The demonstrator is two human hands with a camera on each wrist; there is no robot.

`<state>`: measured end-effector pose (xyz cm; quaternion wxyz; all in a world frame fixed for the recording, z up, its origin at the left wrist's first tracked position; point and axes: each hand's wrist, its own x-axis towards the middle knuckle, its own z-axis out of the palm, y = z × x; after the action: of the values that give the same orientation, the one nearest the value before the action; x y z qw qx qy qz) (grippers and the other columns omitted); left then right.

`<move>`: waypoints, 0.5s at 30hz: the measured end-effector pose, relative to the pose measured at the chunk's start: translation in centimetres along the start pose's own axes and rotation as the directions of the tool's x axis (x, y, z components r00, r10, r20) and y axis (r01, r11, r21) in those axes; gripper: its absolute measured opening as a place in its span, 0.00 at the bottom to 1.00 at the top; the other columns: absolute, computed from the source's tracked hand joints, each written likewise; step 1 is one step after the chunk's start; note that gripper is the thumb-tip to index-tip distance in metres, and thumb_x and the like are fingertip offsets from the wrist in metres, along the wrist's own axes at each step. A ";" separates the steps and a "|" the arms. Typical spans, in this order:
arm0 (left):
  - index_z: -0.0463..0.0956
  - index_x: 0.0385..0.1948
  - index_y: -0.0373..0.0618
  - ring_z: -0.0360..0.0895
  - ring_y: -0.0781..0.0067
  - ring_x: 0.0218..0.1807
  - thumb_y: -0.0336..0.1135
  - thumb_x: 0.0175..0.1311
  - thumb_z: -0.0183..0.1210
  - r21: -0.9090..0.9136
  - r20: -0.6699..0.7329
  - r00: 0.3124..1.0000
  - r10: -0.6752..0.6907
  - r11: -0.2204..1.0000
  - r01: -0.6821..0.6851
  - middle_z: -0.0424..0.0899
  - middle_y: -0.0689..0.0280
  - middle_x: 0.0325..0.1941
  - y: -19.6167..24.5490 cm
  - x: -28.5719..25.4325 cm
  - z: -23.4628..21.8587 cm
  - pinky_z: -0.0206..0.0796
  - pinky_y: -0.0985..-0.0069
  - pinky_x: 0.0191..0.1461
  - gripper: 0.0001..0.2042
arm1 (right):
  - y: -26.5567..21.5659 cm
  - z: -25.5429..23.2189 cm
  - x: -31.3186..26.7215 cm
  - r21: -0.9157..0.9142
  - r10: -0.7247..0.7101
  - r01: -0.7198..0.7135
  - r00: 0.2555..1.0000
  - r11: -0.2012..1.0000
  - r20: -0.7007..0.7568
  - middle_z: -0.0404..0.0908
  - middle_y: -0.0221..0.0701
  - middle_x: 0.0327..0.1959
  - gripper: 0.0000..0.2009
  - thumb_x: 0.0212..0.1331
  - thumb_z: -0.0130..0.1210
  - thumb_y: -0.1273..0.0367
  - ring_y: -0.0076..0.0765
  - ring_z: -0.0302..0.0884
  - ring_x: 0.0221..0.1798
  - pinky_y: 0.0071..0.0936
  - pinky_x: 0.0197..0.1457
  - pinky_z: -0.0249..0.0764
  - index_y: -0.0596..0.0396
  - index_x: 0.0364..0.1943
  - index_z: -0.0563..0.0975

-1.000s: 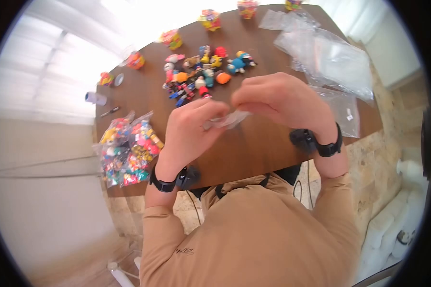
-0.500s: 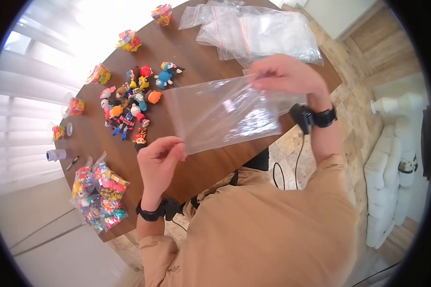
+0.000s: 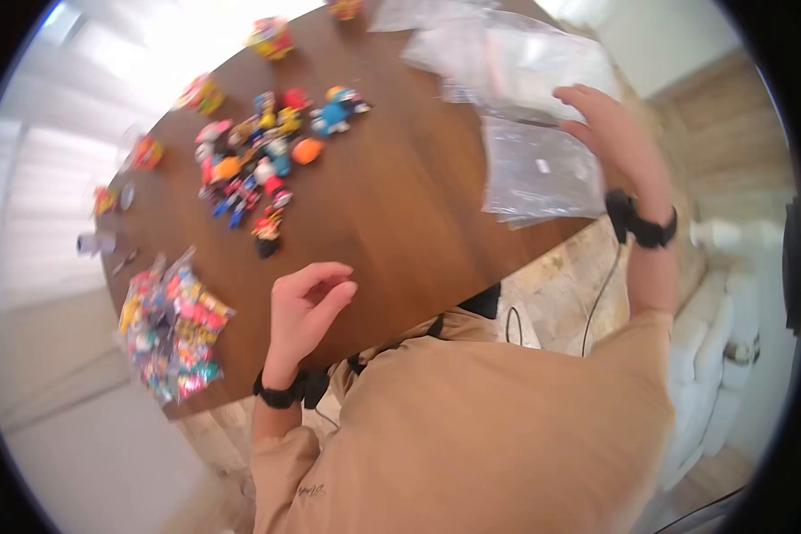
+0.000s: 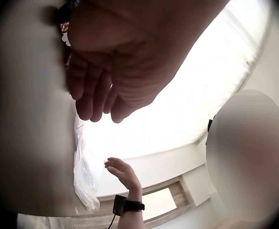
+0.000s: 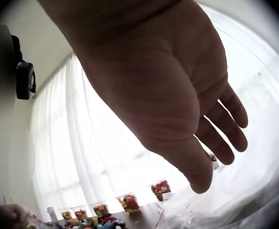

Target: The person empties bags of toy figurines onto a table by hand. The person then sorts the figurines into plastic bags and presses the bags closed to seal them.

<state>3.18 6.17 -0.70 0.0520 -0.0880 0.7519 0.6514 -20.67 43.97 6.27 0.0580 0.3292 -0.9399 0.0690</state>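
My left hand point(image 3: 310, 307) hovers over the front part of the brown table point(image 3: 400, 196), its fingers loosely bent toward the thumb with nothing between them. To the right, my right hand point(image 3: 610, 133) reaches out beside the clear plastic bags, fingers extended and thumb apart, holding nothing. A flat clear bag point(image 3: 516, 182) with a small white label lies just below that hand. Beyond it spreads a pile of clear zip bags point(image 3: 543, 67). In the right wrist view the palm of the right hand point(image 5: 177, 105) faces the camera, fingers spread.
Small colourful toy figures point(image 3: 258, 160) cluster left of the table's middle. Two filled bags of toys point(image 3: 173, 329) lie at the front left. Several cups of bright pieces point(image 3: 271, 38) line the far edge. A white roll point(image 3: 95, 243) and a pen point(image 3: 125, 261) sit at left.
Half a second ago both hands stretched a clear bag between them; now neither holds it. The right hand has moved outward and spread its fingers. The left stays near the same place.
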 end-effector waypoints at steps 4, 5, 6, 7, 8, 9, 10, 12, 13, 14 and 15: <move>0.81 0.40 0.37 0.83 0.76 0.38 0.28 0.60 0.66 0.209 -0.037 0.994 0.105 0.973 -0.095 0.86 0.66 0.34 0.8 -0.5 -1.8 0.74 0.78 0.43 0.09 | -6.6 -0.3 1.6 0.275 -0.218 0.189 0.973 0.942 0.076 0.80 0.40 0.51 0.17 0.59 0.59 0.70 0.52 0.77 0.52 0.39 0.53 0.74 0.57 0.53 0.75; 0.81 0.40 0.38 0.84 0.72 0.39 0.30 0.59 0.66 0.220 -0.043 0.991 0.131 0.968 -0.118 0.86 0.64 0.35 0.7 -0.6 -2.5 0.74 0.76 0.45 0.10 | -8.8 0.3 2.5 0.328 -0.290 0.259 0.956 0.908 0.050 0.80 0.40 0.51 0.17 0.59 0.59 0.70 0.52 0.77 0.52 0.39 0.53 0.74 0.57 0.53 0.75; 0.81 0.40 0.38 0.84 0.72 0.39 0.30 0.59 0.66 0.257 -0.111 0.988 0.109 0.963 -0.078 0.86 0.64 0.35 0.8 -0.9 -3.7 0.74 0.76 0.45 0.10 | -10.7 0.7 3.0 0.374 -0.316 0.270 0.947 0.887 0.066 0.80 0.39 0.49 0.17 0.59 0.59 0.70 0.51 0.77 0.51 0.38 0.52 0.74 0.57 0.53 0.75; 0.81 0.40 0.39 0.83 0.67 0.42 0.31 0.58 0.67 0.479 -0.117 0.956 0.269 0.859 -0.183 0.85 0.62 0.37 0.9 -0.9 -4.5 0.74 0.73 0.47 0.10 | -12.1 1.3 3.7 0.410 -0.328 0.265 0.940 0.873 0.091 0.81 0.39 0.48 0.17 0.60 0.59 0.70 0.50 0.78 0.50 0.38 0.52 0.74 0.56 0.53 0.75; 0.81 0.39 0.40 0.83 0.62 0.45 0.32 0.56 0.68 0.667 -0.071 0.908 0.413 0.696 -0.265 0.85 0.60 0.39 0.9 -1.1 -5.6 0.74 0.70 0.49 0.11 | -13.6 2.3 4.9 0.435 -0.366 0.298 0.927 0.850 0.080 0.81 0.39 0.48 0.17 0.60 0.59 0.70 0.50 0.78 0.50 0.38 0.52 0.74 0.56 0.53 0.75; 0.82 0.39 0.41 0.81 0.58 0.48 0.32 0.55 0.68 0.746 -0.114 0.893 0.436 0.631 -0.213 0.84 0.59 0.41 1.0 -1.3 -6.8 0.74 0.67 0.52 0.12 | -15.1 3.7 6.1 0.551 -0.397 0.296 0.915 0.780 0.071 0.81 0.39 0.46 0.17 0.60 0.59 0.70 0.49 0.79 0.48 0.37 0.51 0.74 0.56 0.53 0.75; 0.82 0.39 0.42 0.80 0.55 0.51 0.33 0.54 0.69 0.811 -0.144 0.874 0.464 0.561 -0.165 0.83 0.57 0.44 1.1 -1.5 -8.0 0.73 0.65 0.54 0.12 | -16.6 5.2 7.2 0.652 -0.419 0.281 0.906 0.705 0.063 0.82 0.39 0.44 0.16 0.60 0.59 0.70 0.48 0.80 0.46 0.36 0.49 0.75 0.56 0.52 0.75; 0.81 0.40 0.41 0.77 0.54 0.55 0.33 0.53 0.69 0.862 -0.184 0.868 0.462 0.499 -0.083 0.82 0.57 0.47 1.7 -2.4 -10.5 0.70 0.62 0.59 0.14 | -19.5 8.5 9.0 0.761 -0.397 0.243 0.918 0.601 0.021 0.81 0.40 0.37 0.12 0.62 0.58 0.69 0.42 0.81 0.39 0.32 0.44 0.75 0.58 0.48 0.76; 0.81 0.42 0.41 0.75 0.54 0.58 0.34 0.52 0.70 0.892 -0.215 0.868 0.447 0.452 -0.011 0.81 0.56 0.50 1.9 -3.0 -11.8 0.68 0.62 0.62 0.15 | -20.8 9.7 9.7 0.791 -0.392 0.215 0.919 0.573 0.034 0.81 0.39 0.34 0.11 0.63 0.58 0.69 0.39 0.81 0.37 0.30 0.42 0.75 0.58 0.46 0.77; 0.81 0.43 0.40 0.74 0.53 0.60 0.35 0.52 0.70 0.915 -0.244 0.868 0.433 0.400 0.057 0.81 0.56 0.52 2.1 -3.9 -12.8 0.66 0.62 0.64 0.17 | -21.7 11.2 10.1 0.799 -0.393 0.211 0.919 0.563 0.034 0.81 0.39 0.34 0.11 0.63 0.58 0.69 0.39 0.81 0.37 0.30 0.42 0.75 0.58 0.46 0.77; 0.78 0.51 0.40 0.69 0.51 0.65 0.39 0.48 0.72 0.927 -0.266 0.886 0.380 0.353 0.126 0.78 0.55 0.57 1.6 -4.8 -13.7 0.63 0.61 0.69 0.26 | -22.4 12.5 10.6 0.846 -0.390 0.132 0.916 0.516 0.095 0.81 0.37 0.32 0.10 0.64 0.57 0.69 0.34 0.80 0.36 0.28 0.41 0.74 0.59 0.45 0.77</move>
<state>8.02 -6.87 3.75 -0.1307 -0.1266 0.9804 0.0762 -15.64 18.04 -2.30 -0.2235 0.4624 -0.7337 0.4449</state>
